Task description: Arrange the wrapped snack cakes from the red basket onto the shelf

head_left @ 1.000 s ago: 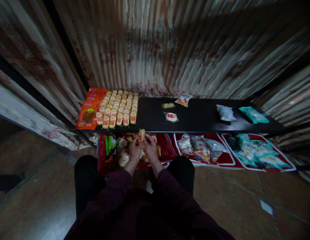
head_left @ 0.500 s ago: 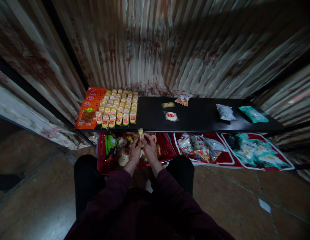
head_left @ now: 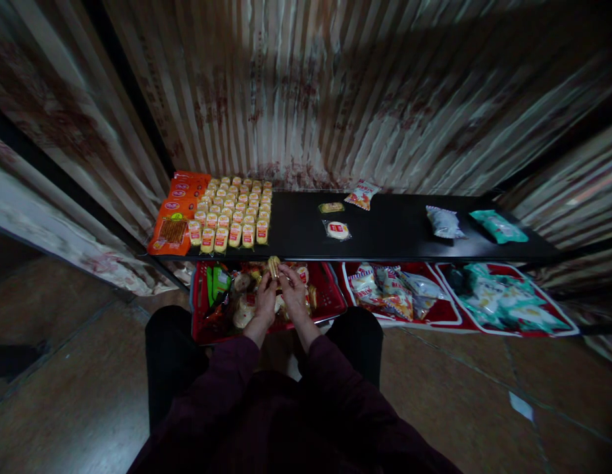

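Both my hands meet over the left red basket [head_left: 199, 316], in front of the shelf's edge. Between the fingertips of my left hand [head_left: 265, 299] and my right hand [head_left: 295, 295] is a small wrapped snack cake [head_left: 274, 266], gripped at its lower part. Beneath my hands the basket holds mixed packaged snacks, among them a green packet [head_left: 218, 283] and a round pale packet [head_left: 243, 311]. Just beyond, rows of yellow wrapped snack cakes [head_left: 235, 234] with red-and-white labels stand on the shelf beside a flat orange bag [head_left: 170, 227].
On the black shelf [head_left: 385, 237] lie a yellow packet [head_left: 331, 207], a round white packet [head_left: 338, 230], a red-and-white bag [head_left: 362, 194], a grey-white bag [head_left: 444, 222] and a teal bag [head_left: 498, 226]. Two more red baskets [head_left: 457, 319] of bagged snacks stand below on the right.
The snack cake in my fingers has turned and shifted slightly left, with its top now a little lower. My hands stay above the left basket.
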`<state>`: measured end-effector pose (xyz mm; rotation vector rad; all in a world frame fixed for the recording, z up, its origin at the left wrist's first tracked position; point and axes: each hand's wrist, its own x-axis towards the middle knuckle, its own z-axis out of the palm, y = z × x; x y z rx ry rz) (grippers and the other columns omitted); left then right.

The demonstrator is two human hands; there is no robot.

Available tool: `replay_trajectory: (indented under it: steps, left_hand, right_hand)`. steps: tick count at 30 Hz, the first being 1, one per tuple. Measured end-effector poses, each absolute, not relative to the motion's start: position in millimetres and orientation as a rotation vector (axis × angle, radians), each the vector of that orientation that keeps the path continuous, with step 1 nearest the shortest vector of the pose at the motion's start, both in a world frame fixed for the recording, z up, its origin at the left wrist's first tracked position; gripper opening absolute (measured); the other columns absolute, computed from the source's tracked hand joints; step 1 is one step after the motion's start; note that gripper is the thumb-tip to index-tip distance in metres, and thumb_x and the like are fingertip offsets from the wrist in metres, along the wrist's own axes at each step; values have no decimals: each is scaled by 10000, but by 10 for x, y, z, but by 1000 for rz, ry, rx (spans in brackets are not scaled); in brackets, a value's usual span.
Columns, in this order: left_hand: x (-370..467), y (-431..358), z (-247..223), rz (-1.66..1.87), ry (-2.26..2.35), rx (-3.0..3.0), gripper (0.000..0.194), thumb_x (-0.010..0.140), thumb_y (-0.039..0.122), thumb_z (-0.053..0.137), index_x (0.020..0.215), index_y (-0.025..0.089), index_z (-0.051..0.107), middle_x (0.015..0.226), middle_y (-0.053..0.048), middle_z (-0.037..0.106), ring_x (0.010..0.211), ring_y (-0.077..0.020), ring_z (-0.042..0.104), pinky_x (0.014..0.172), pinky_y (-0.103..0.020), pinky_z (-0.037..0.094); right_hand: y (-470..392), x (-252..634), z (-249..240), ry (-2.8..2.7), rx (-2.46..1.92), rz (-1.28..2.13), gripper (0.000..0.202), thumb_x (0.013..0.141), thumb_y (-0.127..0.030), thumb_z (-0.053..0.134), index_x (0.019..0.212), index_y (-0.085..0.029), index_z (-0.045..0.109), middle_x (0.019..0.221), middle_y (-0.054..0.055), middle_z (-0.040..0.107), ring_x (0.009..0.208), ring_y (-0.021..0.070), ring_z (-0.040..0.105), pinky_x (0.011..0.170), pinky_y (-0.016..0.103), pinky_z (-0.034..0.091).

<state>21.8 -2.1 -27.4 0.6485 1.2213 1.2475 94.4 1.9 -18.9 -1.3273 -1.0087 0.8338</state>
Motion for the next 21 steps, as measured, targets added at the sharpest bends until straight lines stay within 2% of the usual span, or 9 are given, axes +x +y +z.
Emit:
replay_trajectory:
  steps: [8, 13, 21]
  left_hand:
    - [178, 33, -201, 1248, 1126, 310, 341, 747, 238, 627, 1085, 199, 641, 1080, -71, 683, 984, -177, 634, 903, -321, 469]
    - [183, 52, -181, 1269, 1020, 221, 405, 742, 199, 604, 1146, 217, 603, 1083, -59, 679, 950, -169, 645, 863, -305, 491]
    - [162, 43, -113, 1252, 973, 227, 542, 743, 183, 598, 1274, 254, 521, 1088, -56, 679, 935, -162, 652, 834, -288, 504]
  right_hand:
    - [14, 921, -197, -916, -1300, 898, 308, 787, -295, 526, 1053, -205, 653, 1119, 60, 660, 1056, 200, 588, 1001, 405, 422]
    - [7, 924, -129, -923, -1290, 910, 330, 760, -239, 493, 1054, -207, 640, 1091, 56, 661, 1025, 199, 599, 974, 399, 446]
    - [2, 935, -108, -943, -1307, 876, 331, 739, -256, 530, 1047, -208, 640, 1066, 59, 666, 981, 204, 603, 922, 395, 480]
